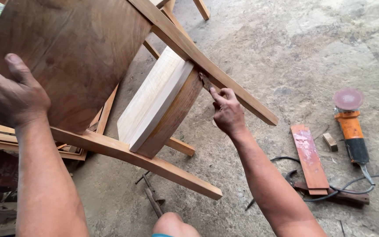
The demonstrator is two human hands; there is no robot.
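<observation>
A bare wooden chair point(154, 105) lies tipped over in front of me, legs pointing toward the lower right. My left hand point(9, 94) presses flat against the underside of its dark seat panel point(75, 48), thumb up. My right hand point(227, 112) pinches a small dark piece point(205, 82), maybe sandpaper or a scraper, against the joint where the pale curved back slat point(156, 98) meets the long chair leg point(207, 66).
On the concrete floor at right lie an orange angle grinder point(351, 127) with a pink sanding disc and its black cable, a reddish flat board point(309, 158), a small wood block point(330, 141) and dark metal tools point(152, 197). My knee point(174, 224) shows at the bottom.
</observation>
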